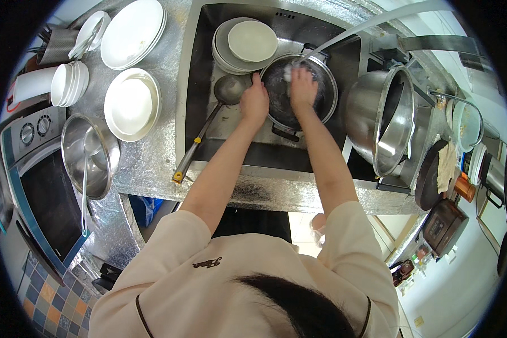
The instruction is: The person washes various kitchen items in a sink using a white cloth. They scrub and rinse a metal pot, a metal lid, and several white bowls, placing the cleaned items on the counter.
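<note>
Inside the steel sink [262, 154], a round metal pot [277, 107] with black side handles holds some water. My left hand [254, 101] is closed at the pot's left rim, its thumb up. My right hand [303, 88] reaches down into the pot, fingers extended beside foamy water under the faucet stream; whether it holds something cannot be told. A ladle [229, 90] leans left of my left hand, its long handle crossing the sink's front edge. Stacked bowls [252, 41] stand in the sink behind my left hand.
Stacked plates [132, 34], white bowls [133, 104] and a steel bowl [105, 156] with a ladle stand on the foil-covered counter at left, by an oven [46, 190]. A large steel basin [380, 120] is tilted at the sink's right. The faucet [439, 43] reaches in from the right.
</note>
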`<state>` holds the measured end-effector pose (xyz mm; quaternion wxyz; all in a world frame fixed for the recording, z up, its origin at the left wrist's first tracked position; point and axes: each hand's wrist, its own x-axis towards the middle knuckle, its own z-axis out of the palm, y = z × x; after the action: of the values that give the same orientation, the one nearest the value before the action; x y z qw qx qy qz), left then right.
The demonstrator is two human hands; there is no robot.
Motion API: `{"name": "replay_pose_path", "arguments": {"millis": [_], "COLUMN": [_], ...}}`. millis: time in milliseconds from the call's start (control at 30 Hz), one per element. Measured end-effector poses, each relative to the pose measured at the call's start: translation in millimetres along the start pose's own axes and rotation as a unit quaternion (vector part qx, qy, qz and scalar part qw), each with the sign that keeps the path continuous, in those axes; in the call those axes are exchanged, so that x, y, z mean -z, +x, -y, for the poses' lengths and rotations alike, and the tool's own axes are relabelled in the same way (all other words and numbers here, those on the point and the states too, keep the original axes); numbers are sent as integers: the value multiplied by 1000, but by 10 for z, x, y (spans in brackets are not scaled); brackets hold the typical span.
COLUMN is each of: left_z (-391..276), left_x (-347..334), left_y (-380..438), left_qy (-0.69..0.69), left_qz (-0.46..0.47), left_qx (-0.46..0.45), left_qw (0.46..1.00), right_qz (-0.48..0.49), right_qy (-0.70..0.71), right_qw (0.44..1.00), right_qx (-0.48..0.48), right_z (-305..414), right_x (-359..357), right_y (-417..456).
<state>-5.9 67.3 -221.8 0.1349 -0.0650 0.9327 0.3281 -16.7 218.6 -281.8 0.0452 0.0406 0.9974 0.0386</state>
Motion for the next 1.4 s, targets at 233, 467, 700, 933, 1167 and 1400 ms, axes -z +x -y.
{"name": "replay_pose_path", "arguments": {"millis": [233,467,700,933,1167,1400], "left_z": [-4,-16,50,41,42,59], "left_x": [5,-9,4,-5,1,-59], "left_y": [-27,-2,5,0,-24,25], "left_qy": [14,3,12,-3,-13,3], "left_qz": [6,26,8,19,10,16], "left_qx": [11,-33,6,-23,-14,-36], "left_qw": [1000,999,1000,1000,1000,999], "right_qz": [282,61,280,168,27,53], "right_qy": [28,44,-43,113,42,263], "right_qw": [959,997,952,979,978,948], "right_qx": [-18,22,-119,-6,-202,-171], "right_z": [30,329,-77,322,-89,222], "right_x": [-12,-176,6,-45,-182,-516], "right_y": [-488,53,-293,-85,-84,70]}}
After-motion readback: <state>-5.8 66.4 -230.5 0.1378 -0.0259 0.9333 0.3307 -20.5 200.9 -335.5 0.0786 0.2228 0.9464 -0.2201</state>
